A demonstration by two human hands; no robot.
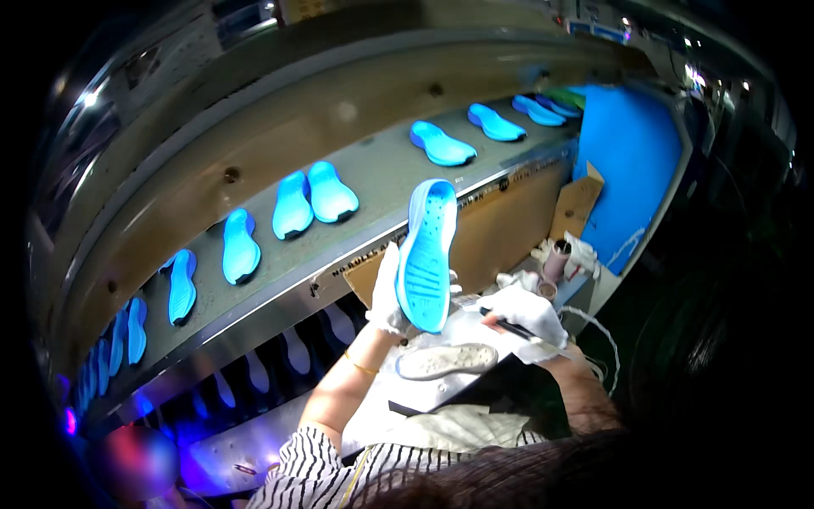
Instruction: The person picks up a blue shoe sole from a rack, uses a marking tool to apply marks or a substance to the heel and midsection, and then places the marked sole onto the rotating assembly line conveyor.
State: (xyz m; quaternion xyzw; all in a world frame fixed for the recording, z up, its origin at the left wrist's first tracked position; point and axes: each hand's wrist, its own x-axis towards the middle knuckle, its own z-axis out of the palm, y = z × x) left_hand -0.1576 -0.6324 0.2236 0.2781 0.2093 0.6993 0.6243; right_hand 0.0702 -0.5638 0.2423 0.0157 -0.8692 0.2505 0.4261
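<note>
In my white-gloved left hand (387, 293) a bright blue shoe sole (428, 254) stands nearly upright, its perforated, ribbed face toward me. The fingers wrap round its lower left side, and some fingertips show at its right edge. My right hand (532, 310), also gloved in white with a bare fingertip showing, closes on a slim dark-handled tool (514, 328) to the right of the sole; its exact kind I cannot make out. Below both hands a whitish shoe sole (447, 361) lies flat on a white-covered surface (373, 416).
Beyond my hands a grey conveyor belt (381, 170) carries several blue soles (443, 144) under a curved metal hood (339, 110). Cardboard (509, 225) lines its near side. At right are a blue panel (632, 161), a pinkish cylinder (556, 260) and a white cord (612, 343).
</note>
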